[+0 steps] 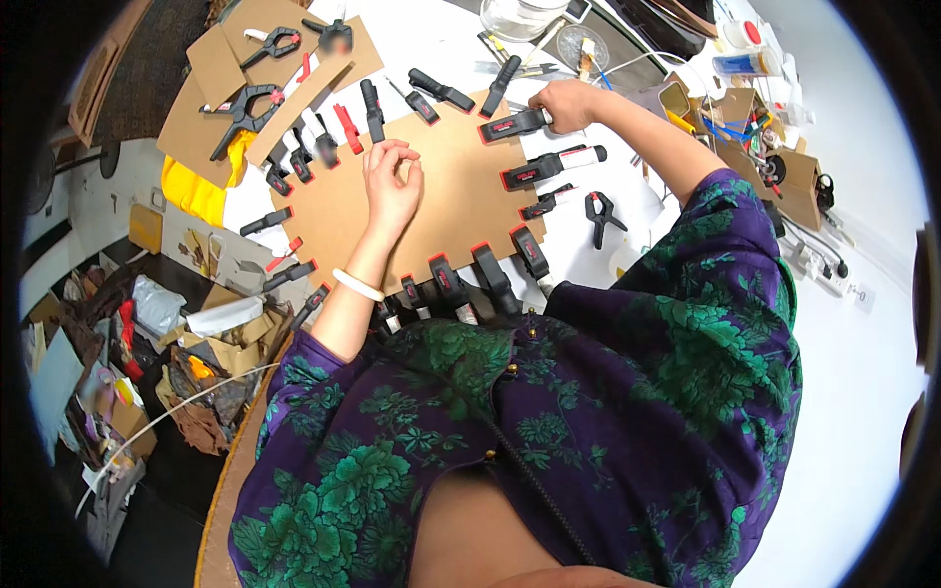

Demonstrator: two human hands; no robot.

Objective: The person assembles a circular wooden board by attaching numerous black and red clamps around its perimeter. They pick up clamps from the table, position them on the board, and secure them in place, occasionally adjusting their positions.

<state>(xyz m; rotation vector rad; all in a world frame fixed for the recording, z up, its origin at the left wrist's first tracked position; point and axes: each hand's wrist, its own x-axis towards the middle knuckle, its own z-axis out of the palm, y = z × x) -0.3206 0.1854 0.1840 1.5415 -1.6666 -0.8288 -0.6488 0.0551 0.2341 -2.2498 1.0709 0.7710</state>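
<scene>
The white counter (627, 181) carries a flat brown board (461, 191), whose longer axis appears to run left to right and which lies to the left of the right hand (567, 106). Black spring clamps are spaced around the board's rim, with handles pointing outward. The left hand (392, 186) is over the left-centre of the board, its fingers curled and thumb close to the forefinger; no object shows in that grip, and whether it touches the board cannot be told. The right hand is at the board's far right corner, its grip closed about the handle end of a black clamp with red-edged jaws (513, 127); how hard the handles are squeezed is not visible. This clamp lies directly left of the right grip, its long axis nearly left to right, handle end slightly farther away, jaws at the board's edge. The right hand is clearly the nearer of the two to it. Just on the near side sits a second clamp with a pale-banded handle (544, 169), also at the right edge. A loose spring clamp (604, 218) lies right of the board, apart from it.
</scene>
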